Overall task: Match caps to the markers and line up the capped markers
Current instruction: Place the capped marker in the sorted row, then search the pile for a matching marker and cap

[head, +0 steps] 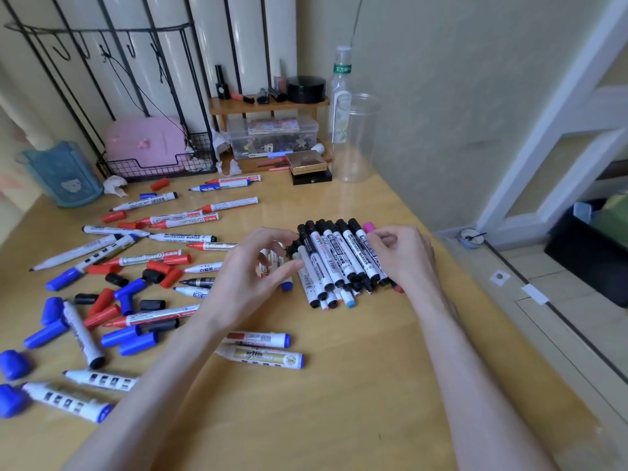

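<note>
A row of capped white markers with black caps point(334, 258) lies side by side at the table's middle right, a pink-capped marker point(369, 227) at its right end. My left hand point(253, 273) touches the row's left side with its fingers loosely spread. My right hand point(404, 254) rests against the right side, fingertips on the outer markers. Uncapped red, blue and black markers point(170, 236) lie scattered to the left. Loose blue, red and black caps point(129, 334) lie among them. Two blue-capped markers point(261, 348) lie in front, near my left forearm.
The wooden table point(339, 402) ends at its right edge beside the floor. At the back stand a clear plastic jar point(353, 137), a bottle point(339, 79), a wooden shelf point(268, 105), a clear storage box point(272, 137), a wire basket point(156, 166) and a blue bin point(63, 173).
</note>
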The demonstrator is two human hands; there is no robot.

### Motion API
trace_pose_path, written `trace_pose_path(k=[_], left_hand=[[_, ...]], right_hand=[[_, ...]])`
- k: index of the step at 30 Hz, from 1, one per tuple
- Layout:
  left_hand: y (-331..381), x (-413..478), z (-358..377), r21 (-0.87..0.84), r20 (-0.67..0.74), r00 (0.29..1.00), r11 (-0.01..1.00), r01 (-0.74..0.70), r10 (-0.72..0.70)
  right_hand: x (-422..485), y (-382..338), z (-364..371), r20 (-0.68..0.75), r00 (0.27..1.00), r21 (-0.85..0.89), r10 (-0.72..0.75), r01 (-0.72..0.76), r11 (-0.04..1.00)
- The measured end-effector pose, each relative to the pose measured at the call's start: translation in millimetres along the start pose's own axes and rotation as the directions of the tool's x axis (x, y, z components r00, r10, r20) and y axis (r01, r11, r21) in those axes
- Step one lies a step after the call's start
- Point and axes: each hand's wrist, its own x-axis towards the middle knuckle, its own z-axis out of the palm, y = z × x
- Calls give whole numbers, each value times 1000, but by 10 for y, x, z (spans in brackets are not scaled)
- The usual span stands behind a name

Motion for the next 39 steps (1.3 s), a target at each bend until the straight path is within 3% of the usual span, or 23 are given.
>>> trace_pose_path(k=[11,15,24,30,39], left_hand=[[-29,-61,-131,-1,-28,1000,1000,-5,5],[-110,-121,-268,20,-53,998,1000,21,-20],[-461,-479,-929,74,-177,980,991,108,-93],[-700,-739,-1366,45,-329,929,979,196,-171],[-840,-843,-1683,108,-402,900,967,232,-170]], right_hand=[[-6,-33,41,-58,998,-5,-28,28,1000],[-87,-187,157,-145,974,-37,-176,173,984],[-427,-830,696,128,847,99,-516,507,856],[-441,-1140,971,236,796,100,-558,551,828],[-316,-1466,1209,308,767,142,-563,549,824]])
